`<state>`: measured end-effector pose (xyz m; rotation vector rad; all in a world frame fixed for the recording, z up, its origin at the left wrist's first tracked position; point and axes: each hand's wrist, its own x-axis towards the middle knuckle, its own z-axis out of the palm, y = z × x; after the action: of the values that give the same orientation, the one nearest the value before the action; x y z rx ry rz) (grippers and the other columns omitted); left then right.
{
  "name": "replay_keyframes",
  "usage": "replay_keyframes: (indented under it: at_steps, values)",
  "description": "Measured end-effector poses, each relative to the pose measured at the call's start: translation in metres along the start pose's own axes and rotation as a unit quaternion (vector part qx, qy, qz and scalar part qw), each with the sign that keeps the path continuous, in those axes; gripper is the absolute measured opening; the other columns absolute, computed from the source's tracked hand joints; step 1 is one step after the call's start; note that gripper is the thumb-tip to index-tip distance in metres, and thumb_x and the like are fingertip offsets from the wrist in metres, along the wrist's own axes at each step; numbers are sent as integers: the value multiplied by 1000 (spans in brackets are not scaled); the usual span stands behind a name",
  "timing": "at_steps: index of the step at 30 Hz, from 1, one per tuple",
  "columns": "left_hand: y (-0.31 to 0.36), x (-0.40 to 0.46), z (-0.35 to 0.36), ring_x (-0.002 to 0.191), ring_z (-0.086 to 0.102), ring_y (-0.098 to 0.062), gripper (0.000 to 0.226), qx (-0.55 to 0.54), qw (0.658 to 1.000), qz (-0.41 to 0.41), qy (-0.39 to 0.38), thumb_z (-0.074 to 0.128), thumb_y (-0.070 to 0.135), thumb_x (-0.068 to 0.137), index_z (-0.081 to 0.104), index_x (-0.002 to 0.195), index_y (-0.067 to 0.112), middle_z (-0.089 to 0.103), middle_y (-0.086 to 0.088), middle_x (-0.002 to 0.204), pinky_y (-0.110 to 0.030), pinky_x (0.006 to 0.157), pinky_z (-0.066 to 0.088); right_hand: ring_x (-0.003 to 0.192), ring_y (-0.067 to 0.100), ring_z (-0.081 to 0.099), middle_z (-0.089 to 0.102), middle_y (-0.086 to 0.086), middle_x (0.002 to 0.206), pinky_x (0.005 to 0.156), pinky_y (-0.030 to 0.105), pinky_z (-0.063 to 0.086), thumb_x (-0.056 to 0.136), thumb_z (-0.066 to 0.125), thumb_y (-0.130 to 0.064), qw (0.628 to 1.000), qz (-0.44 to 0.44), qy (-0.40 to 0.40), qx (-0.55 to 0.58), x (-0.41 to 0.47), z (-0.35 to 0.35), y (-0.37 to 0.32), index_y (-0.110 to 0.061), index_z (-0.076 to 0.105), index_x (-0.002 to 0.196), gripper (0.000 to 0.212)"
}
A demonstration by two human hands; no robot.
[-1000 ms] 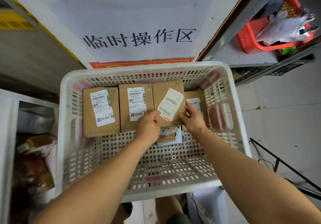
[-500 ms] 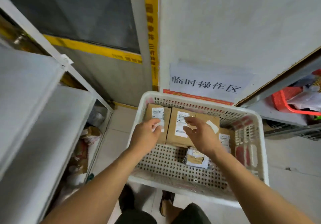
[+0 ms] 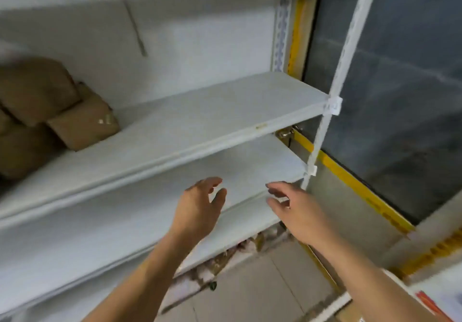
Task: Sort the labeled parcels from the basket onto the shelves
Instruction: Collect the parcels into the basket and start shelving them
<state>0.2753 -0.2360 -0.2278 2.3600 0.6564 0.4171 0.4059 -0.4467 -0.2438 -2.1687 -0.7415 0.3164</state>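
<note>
Two empty hands in front of us, both out before the white shelves (image 3: pixel 225 111). Far left, brown parcels (image 3: pixel 57 111) sit stacked on the upper shelf. Our left hand (image 3: pixel 197 206) hovers over the lower shelf, fingers loose and spread, holding nothing. Our right hand (image 3: pixel 297 209) hovers near that shelf's right end, fingers likewise relaxed and bare. The basket is out of view. We judge this a gap between placements; next move calls for going back to the basket for a parcel. Half a second ago our view was on the basket, both hands on its boxes; now it has swung to the shelves.
</note>
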Motion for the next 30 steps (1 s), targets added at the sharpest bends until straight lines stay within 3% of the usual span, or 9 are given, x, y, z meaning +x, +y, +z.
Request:
replay_keyframes:
  at_steps: [4, 7, 12, 15, 17, 20, 22, 27, 30]
  values:
    - [-45, -1, -110, 113, 70, -17, 33, 13, 991, -38, 125, 69, 32, 100, 72, 130, 20, 75, -1, 125, -31, 95, 55, 105, -11, 62, 63, -28, 117, 80, 0, 43, 102, 69, -35, 992, -107, -64, 19, 54, 50, -108, -34, 66, 136, 34]
    - [-76, -4, -177, 116, 69, -17, 37, 37, 976, -74, 200, 67, 36, 101, 69, 135, 22, 72, 1, 131, -32, 95, 55, 108, -1, 67, 71, -16, 118, 87, 7, 48, 99, 73, -24, 981, -180, -74, 24, 87, 86, -178, -25, 70, 131, 31]
    - [-111, -19, -252, 114, 67, -17, 39, 47, 943, -132, 300, 66, 38, 100, 67, 135, 20, 70, 1, 129, -32, 94, 53, 111, 7, 66, 71, -8, 121, 99, 25, 53, 99, 72, -28, 959, -255, -120, 31, 123, 141, -279, -23, 68, 135, 36]
    - [-125, -36, -280, 99, 64, -17, 21, 65, 913, -166, 366, 63, 36, 99, 69, 116, 26, 67, 7, 107, -14, 75, 42, 112, 7, 66, 70, -10, 120, 96, 25, 51, 100, 71, -33, 945, -289, -148, 41, 135, 171, -324, -28, 67, 136, 37]
    - [-132, -50, -298, 93, 60, -15, 19, 75, 888, -177, 418, 67, 32, 99, 67, 116, 25, 64, 5, 110, -14, 72, 40, 115, 5, 64, 67, -13, 124, 93, 20, 49, 100, 71, -37, 935, -302, -176, 53, 140, 192, -354, -31, 64, 138, 39]
    - [-141, -68, -331, 108, 61, -24, 42, 70, 856, -181, 479, 72, 32, 97, 59, 135, 18, 53, -5, 132, -36, 89, 56, 125, 9, 57, 58, -10, 136, 99, 26, 45, 100, 70, -37, 922, -310, -208, 105, 139, 223, -400, -29, 55, 146, 49]
    - [-144, -72, -356, 119, 60, -25, 52, 70, 850, -190, 486, 70, 37, 99, 53, 145, 19, 49, -5, 142, -44, 99, 57, 132, 14, 51, 52, -5, 142, 103, 31, 43, 101, 71, -34, 910, -310, -229, 151, 138, 242, -429, -26, 50, 150, 55]
    - [-143, -55, -399, 145, 42, -20, 70, 55, 864, -177, 468, 66, 45, 100, 38, 160, 21, 37, -2, 163, -29, 117, 34, 134, 18, 48, 44, -3, 154, 105, 34, 45, 101, 69, -40, 896, -251, -270, 246, 143, 266, -502, -31, 31, 163, 73]
    - [-144, -38, -408, 151, 35, -22, 79, 31, 873, -162, 459, 66, 45, 99, 28, 164, 20, 32, -4, 166, -34, 123, 31, 146, 30, 45, 40, 9, 166, 117, 41, 36, 105, 61, -40, 906, -169, -270, 278, 161, 270, -540, -24, 25, 167, 73]
